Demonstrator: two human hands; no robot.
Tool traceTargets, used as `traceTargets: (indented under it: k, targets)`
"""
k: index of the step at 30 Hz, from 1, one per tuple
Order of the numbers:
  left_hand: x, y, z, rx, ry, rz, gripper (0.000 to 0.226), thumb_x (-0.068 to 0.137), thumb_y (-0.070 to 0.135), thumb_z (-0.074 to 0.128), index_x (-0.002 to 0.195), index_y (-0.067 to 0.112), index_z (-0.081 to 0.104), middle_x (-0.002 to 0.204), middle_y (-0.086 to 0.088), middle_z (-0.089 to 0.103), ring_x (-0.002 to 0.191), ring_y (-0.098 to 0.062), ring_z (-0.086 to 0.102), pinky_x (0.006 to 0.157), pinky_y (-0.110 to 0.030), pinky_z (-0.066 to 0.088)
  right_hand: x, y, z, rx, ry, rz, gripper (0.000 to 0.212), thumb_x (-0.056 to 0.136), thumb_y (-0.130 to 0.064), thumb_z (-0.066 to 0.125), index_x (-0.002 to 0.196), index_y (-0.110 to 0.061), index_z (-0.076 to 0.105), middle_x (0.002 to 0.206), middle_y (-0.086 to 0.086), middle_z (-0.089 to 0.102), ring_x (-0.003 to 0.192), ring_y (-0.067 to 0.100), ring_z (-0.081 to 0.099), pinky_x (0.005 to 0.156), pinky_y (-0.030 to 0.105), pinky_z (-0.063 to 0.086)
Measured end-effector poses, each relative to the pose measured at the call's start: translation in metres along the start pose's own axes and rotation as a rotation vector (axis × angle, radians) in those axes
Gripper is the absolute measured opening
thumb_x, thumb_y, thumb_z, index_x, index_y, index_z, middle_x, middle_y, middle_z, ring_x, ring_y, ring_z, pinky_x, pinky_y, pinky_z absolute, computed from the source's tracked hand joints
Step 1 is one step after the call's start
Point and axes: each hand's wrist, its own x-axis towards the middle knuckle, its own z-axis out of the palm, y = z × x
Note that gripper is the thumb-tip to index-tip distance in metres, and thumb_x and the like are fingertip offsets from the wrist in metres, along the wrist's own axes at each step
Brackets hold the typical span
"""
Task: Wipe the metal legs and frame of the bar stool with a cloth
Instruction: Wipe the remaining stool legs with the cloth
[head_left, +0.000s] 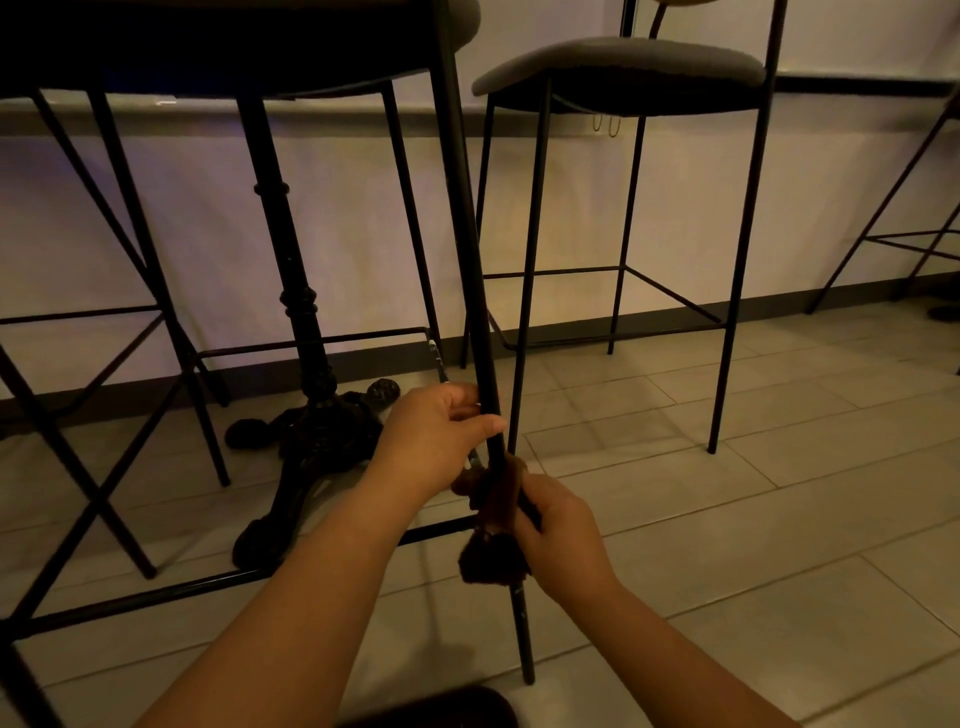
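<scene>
Black metal up close: the left hand (434, 434) grips the near leg (478, 312) of the bar stool (363, 47), steadying it, while the right hand (563, 535) squeezes a brown cloth (493, 525) around it, low down. 1 leg underway; foot, crossbars and other legs look still to do.
</scene>
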Motion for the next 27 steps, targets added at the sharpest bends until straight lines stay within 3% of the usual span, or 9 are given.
traceTargets:
  k: [3,8,12,14,16,18,22,27]
  targets:
    - [0.001,-0.001,0.001,0.024,-0.008,-0.020,0.024,0.083,0.020,0.071,0.104,0.031,0.066,0.090,0.020,0.064,0.084,0.008,0.057,0.059,-0.008,0.036,0.001,0.005,0.000,-0.021,0.009,0.056,0.017,0.094,-0.027,0.056,0.100,-0.036,0.069,0.087,-0.012,0.066,0.079,-0.002,0.062,0.068,0.012,0.048]
    - [-0.002,-0.006,0.005,0.010,0.043,-0.004,0.018,0.083,0.028,0.070,0.101,0.032,0.067,0.091,0.020,0.065,0.085,0.006,0.058,0.061,-0.009,0.038,0.006,0.002,-0.003,0.010,0.061,0.055,0.027,0.096,-0.036,0.050,0.072,-0.044,0.060,0.069,-0.013,0.061,0.067,-0.001,0.060,0.057,0.011,0.041]
    - [-0.004,-0.011,0.008,0.019,0.049,-0.011,0.026,0.084,0.033,0.067,0.110,0.027,0.067,0.098,0.014,0.068,0.084,0.005,0.059,0.055,-0.004,0.041,-0.006,0.008,0.004,0.047,0.047,0.058,0.018,0.095,-0.032,0.054,0.090,-0.045,0.066,0.086,-0.012,0.066,0.080,-0.001,0.062,0.068,0.014,0.049]
    - [-0.004,-0.012,0.009,0.001,0.035,-0.017,0.024,0.083,0.029,0.069,0.108,0.027,0.067,0.101,0.011,0.070,0.092,0.000,0.062,0.072,-0.012,0.045,-0.011,0.011,0.006,0.077,0.039,0.056,0.021,0.094,-0.028,0.057,0.101,-0.044,0.067,0.091,-0.014,0.066,0.085,-0.003,0.063,0.073,0.011,0.050]
    - [-0.004,-0.012,0.009,-0.011,0.022,-0.024,0.021,0.083,0.025,0.071,0.103,0.029,0.068,0.100,0.012,0.070,0.096,-0.002,0.063,0.082,-0.020,0.046,-0.011,0.011,0.005,0.151,0.062,0.087,0.023,0.092,-0.025,0.060,0.096,-0.047,0.068,0.084,-0.016,0.067,0.081,-0.004,0.064,0.068,0.008,0.049]
    - [-0.003,-0.013,0.010,-0.017,0.015,-0.028,0.019,0.083,0.025,0.070,0.101,0.030,0.069,0.101,0.014,0.070,0.096,0.000,0.061,0.081,-0.019,0.043,-0.009,0.010,0.003,0.289,0.068,0.167,0.023,0.091,-0.020,0.062,0.091,-0.041,0.072,0.082,-0.017,0.071,0.079,-0.002,0.067,0.066,0.008,0.049]
    - [-0.006,-0.018,0.013,-0.064,0.017,-0.017,0.023,0.084,0.021,0.068,0.105,0.031,0.068,0.103,0.014,0.069,0.095,0.005,0.059,0.078,-0.014,0.041,-0.012,0.014,-0.003,0.555,0.063,0.377,0.024,0.092,-0.017,0.059,0.083,-0.030,0.078,0.080,0.000,0.076,0.078,0.012,0.073,0.063,0.015,0.053]
    - [-0.010,-0.023,0.020,-0.080,0.031,-0.014,0.026,0.087,0.016,0.066,0.109,0.029,0.066,0.101,0.011,0.070,0.095,0.001,0.063,0.070,-0.007,0.042,-0.019,0.012,0.011,0.576,0.033,0.271,0.021,0.092,-0.016,0.062,0.100,-0.032,0.072,0.093,0.010,0.071,0.081,0.025,0.073,0.070,0.032,0.060]
